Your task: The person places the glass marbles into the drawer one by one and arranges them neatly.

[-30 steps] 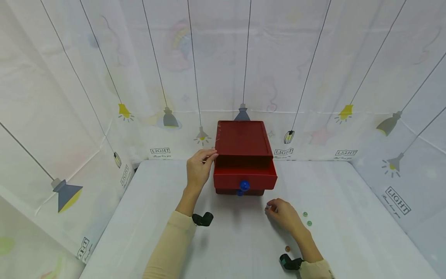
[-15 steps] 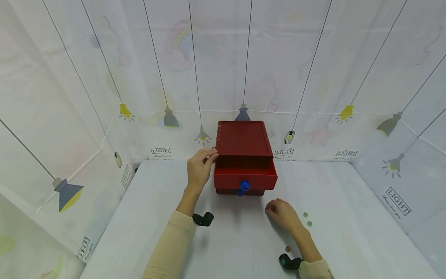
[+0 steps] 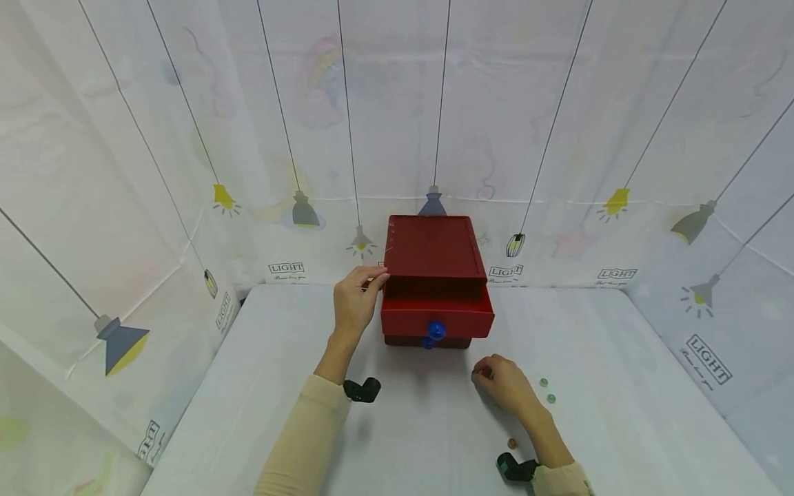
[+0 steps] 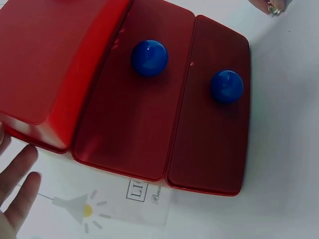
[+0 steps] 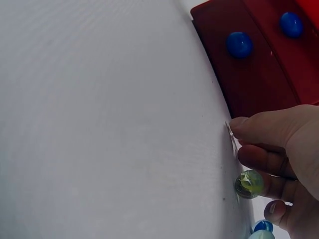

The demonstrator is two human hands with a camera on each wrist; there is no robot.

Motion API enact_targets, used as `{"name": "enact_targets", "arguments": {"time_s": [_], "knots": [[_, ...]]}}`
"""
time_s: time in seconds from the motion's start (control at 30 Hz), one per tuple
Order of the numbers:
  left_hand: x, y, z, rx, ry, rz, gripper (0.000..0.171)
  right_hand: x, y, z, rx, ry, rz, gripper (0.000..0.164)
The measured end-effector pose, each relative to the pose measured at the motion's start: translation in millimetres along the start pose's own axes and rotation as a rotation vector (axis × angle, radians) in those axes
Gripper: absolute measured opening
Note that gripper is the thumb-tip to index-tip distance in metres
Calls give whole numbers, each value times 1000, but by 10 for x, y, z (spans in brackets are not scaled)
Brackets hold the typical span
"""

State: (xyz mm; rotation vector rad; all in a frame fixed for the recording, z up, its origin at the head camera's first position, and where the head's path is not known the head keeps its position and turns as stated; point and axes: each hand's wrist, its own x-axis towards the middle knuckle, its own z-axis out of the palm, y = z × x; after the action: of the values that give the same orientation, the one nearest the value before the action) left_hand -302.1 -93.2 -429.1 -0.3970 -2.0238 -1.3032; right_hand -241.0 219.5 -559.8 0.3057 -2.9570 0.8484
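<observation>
A red plastic cabinet [image 3: 431,244] with drawers and blue knobs stands at the back centre. Its top drawer [image 3: 437,322] is pulled out; the two drawers below, seen in the left wrist view, are closed. My left hand [image 3: 353,300] touches the cabinet's left side near the top front, fingers spread. Low over the table in front of the cabinet's right corner, my right hand [image 3: 505,382] has its fingers curled, and a glassy marble [image 4: 273,9] shows between its fingertips. In the right wrist view a yellow-green marble [image 5: 249,184] sits against a finger.
Two green marbles [image 3: 551,398] lie right of my right hand, and a brown marble [image 3: 512,443] lies by the wrist. A blue marble [image 5: 262,226] and a pale one [image 5: 261,236] show beneath the hand. White cloth with lamp prints [image 3: 431,103] surrounds the white table [image 3: 620,386].
A whitish thing at my right fingertips has gone out of sight in the head view, and a bit of green shows under that hand. My left hand and the cabinet have stayed put.
</observation>
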Motion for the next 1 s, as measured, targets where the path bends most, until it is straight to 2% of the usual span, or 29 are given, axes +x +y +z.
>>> {"name": "enact_targets", "arguments": {"time_s": [0.37,0.6,1.0], "knots": [[1,-12,2,-3,9,20,16,-28,-23,-37,20,1,15,11],[3,-14,-1,-5,13,27,15,-60,-113,-96,31,-8,36,13],[0,-30,13,-19,34,50,13,-125,-230,-209,49,37,-18,11]]}}
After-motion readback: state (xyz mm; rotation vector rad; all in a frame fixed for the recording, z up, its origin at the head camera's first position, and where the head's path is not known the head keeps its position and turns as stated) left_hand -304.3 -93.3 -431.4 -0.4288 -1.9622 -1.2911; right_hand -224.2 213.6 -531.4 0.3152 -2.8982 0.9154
